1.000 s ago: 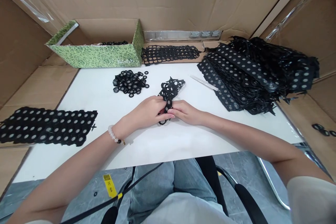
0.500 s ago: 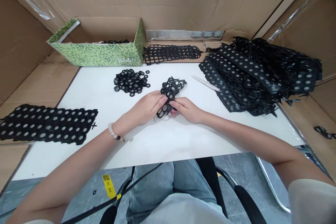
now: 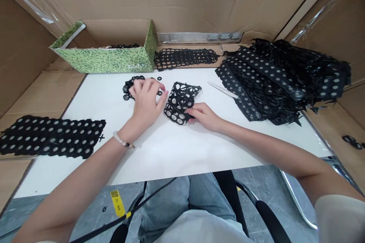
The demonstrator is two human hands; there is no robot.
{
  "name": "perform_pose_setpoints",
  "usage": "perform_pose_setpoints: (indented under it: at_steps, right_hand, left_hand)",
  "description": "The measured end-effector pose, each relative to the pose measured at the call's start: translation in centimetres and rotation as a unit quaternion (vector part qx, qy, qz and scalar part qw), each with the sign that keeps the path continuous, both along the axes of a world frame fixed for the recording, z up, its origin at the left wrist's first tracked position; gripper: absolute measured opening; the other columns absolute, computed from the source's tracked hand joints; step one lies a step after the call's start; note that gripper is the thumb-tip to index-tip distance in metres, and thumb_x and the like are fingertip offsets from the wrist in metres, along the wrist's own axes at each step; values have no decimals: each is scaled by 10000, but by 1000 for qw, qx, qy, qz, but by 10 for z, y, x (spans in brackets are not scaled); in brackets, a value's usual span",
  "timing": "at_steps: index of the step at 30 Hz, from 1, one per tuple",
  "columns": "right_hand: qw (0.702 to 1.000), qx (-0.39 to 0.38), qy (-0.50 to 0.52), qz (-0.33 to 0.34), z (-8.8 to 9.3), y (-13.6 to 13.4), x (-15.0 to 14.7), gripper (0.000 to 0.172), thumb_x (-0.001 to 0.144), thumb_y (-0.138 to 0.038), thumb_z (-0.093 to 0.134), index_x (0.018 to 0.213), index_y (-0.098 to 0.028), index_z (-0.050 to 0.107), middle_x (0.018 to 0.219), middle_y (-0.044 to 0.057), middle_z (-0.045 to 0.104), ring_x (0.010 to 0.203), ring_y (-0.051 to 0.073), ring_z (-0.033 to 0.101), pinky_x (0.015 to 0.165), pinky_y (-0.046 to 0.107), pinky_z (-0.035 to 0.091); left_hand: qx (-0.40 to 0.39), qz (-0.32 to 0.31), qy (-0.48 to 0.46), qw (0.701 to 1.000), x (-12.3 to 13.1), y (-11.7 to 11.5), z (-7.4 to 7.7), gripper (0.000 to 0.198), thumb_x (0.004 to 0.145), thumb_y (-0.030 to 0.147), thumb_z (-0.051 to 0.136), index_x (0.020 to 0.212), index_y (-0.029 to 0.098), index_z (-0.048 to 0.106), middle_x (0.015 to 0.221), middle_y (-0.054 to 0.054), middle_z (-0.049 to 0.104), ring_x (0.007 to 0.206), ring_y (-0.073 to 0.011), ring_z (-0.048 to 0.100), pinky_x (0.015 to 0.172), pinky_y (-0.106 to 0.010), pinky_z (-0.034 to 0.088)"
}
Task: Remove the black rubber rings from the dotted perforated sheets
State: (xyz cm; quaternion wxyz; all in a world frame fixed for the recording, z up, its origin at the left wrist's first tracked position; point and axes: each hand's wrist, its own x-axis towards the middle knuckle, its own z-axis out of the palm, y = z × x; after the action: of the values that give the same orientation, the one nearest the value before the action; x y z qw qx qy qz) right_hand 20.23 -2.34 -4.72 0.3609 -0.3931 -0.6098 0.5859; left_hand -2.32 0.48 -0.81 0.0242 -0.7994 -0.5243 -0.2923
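My right hand (image 3: 204, 115) pinches the right edge of a black perforated rubber sheet (image 3: 179, 108), bent and partly folded, with round holes and some rings in it. My left hand (image 3: 148, 100) is over the heap of loose black rubber rings (image 3: 128, 85), fingers curved and thumb apart. It covers much of the heap, and I see nothing held in it. A bracelet is on the left wrist.
A green patterned box (image 3: 114, 60) stands at the back left, beside a punched-out black mesh sheet (image 3: 186, 57). On the right lies a big stack of black dotted sheets (image 3: 265, 79), with a white pen-like tool (image 3: 222, 90) against it. Another dotted sheet (image 3: 53, 136) lies left.
My left hand has let go of the perforated sheet and moved left and up to the ring heap. The sheet has spread out somewhat while my right hand keeps its hold.
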Motion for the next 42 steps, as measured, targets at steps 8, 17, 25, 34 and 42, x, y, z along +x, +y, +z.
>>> perform_pose_setpoints:
  at_steps: [8,17,25,34,42]
  right_hand:
    - [982,148,-39,110,5,1,4,219,893,-319,569,727,-192,503,703,-12,498,697,151,458,676,297,364]
    - [996,48,64,46,-3,1,-1,319,896,-501,671,889,-238,490,760,-33,475,686,140,475,613,265,418]
    - [993,52,66,78,1,1,1,301,901,-476,633,806,-204,546,748,-11,592,704,147,549,683,289,467]
    - [996,51,31,59,3,2,2,489,888,-660,599,766,-186,625,697,8,625,694,161,572,669,292,472]
    - [996,81,2,45,5,1,0,554,876,-718,576,689,-198,544,655,-13,562,654,142,536,634,272,451]
  left_hand:
    - [-80,-207,40,974,25,-28,6,308,1013,330,371,799,202,552,787,-82,649,848,-265,527,791,-421,403]
    - [-41,-195,-78,977,27,-35,6,110,959,228,449,876,210,519,806,-37,603,777,-205,548,733,-346,441]
    - [-94,-204,-48,973,28,-35,8,232,980,378,511,818,212,508,767,-24,605,776,-210,556,719,-337,431]
    - [-56,-226,13,972,25,-31,7,118,924,294,569,850,203,558,793,-33,652,775,-213,556,713,-335,435]
    - [-102,-237,12,966,24,-29,9,292,975,413,553,767,208,535,747,-31,630,775,-211,542,716,-333,417]
